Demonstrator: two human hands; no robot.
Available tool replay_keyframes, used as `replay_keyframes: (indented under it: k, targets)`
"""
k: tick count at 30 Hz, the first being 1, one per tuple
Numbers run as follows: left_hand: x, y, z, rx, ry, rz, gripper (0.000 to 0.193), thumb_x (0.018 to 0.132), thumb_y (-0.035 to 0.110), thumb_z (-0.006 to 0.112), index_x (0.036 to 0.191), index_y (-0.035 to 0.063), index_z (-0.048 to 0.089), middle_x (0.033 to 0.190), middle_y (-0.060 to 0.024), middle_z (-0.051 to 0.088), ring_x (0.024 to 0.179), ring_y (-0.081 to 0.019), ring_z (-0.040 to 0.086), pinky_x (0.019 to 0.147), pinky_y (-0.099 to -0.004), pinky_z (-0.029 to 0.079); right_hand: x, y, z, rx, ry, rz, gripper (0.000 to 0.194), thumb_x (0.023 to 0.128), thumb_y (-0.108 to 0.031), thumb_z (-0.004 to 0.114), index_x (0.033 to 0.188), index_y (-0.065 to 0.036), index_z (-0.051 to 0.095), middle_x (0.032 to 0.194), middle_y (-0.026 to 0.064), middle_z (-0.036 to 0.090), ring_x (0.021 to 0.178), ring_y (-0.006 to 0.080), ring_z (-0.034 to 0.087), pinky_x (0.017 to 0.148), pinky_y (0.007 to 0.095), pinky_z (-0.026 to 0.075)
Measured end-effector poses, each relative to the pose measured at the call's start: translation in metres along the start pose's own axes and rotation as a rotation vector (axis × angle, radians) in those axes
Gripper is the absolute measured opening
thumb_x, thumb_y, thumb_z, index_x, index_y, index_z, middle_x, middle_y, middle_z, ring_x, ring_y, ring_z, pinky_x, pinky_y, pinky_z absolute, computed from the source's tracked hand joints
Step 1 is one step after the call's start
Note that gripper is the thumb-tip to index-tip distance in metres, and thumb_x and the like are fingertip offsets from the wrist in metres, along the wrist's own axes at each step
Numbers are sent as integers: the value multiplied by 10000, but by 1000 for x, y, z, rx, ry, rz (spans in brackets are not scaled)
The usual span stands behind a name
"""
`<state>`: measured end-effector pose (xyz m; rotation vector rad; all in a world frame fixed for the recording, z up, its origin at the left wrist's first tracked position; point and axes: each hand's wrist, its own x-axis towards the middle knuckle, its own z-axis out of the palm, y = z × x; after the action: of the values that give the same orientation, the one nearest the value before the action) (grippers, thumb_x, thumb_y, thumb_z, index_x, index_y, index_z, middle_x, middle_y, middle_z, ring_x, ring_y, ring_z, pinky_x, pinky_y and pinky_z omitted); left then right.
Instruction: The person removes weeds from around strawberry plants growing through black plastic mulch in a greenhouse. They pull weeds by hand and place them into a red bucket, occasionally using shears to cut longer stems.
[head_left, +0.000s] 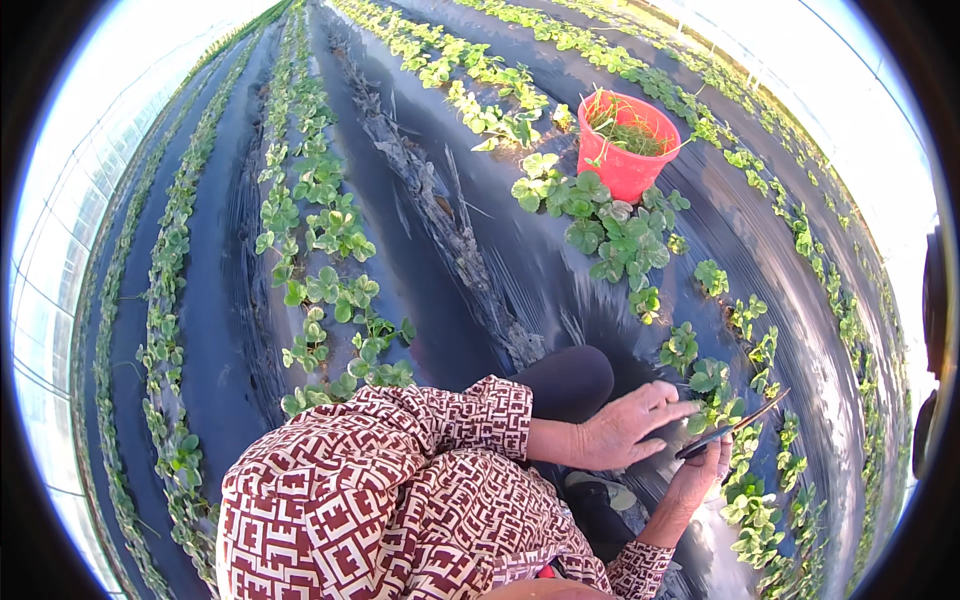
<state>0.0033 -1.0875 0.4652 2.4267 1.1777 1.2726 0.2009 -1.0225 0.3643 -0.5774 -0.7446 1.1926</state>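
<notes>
My right hand (696, 476), in the lower right of the view, grips a thin, dark, flat object (724, 431) seen nearly edge-on. It slants up to the right over strawberry plants (709, 379); its exact kind cannot be told. Just left of it is my left hand (626, 429), with fingers apart and the index finger stretched towards the object. I see nothing in that hand. Both forearms come out of maroon and cream patterned sleeves (480, 420). A bent knee in dark cloth (574, 375) is behind the left hand.
A red plastic bucket (626, 169) holding pulled grass (634, 135) stands among strawberry plants on the bed ahead. Long rows of strawberry plants (330, 217) grow through black plastic mulch film (420, 300). A soil-strewn furrow (450, 232) runs between beds. Translucent greenhouse walls (67, 225) curve along the left.
</notes>
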Motion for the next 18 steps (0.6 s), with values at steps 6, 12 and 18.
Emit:
replay_keyframes:
  k: [6, 12, 18]
  targets:
    - [125, -146, -108, -292, 334, -576, 587, 995, 231, 721, 1448, -35, 460, 1052, -76, 665, 946, -149, 646, 814, -301, 557, 39, 29, -90, 53, 146, 228, 122, 1006, -153, 714, 1034, -77, 623, 734, -45, 506, 516, 52, 410, 422, 223, 292]
    - [294, -360, -180, -609, 601, -869, 578, 976, 391, 729, 1314, -23, 510, 1021, -235, 651, 852, -332, 712, 775, -450, 646, 95, 63, -128, 80, 222, 265, 179, 987, -185, 725, 1079, -60, 635, 748, -27, 510, 523, 64, 431, 439, 220, 322]
    - [395, -533, -136, -723, 567, -1063, 661, 1032, 436, 647, 1529, 126, 341, 1287, -357, 571, 1078, -497, 673, 877, -575, 604, 189, 96, -164, 111, 238, 300, 170, 957, -182, 753, 966, -93, 609, 775, -23, 547, 525, 73, 461, 471, 244, 361]
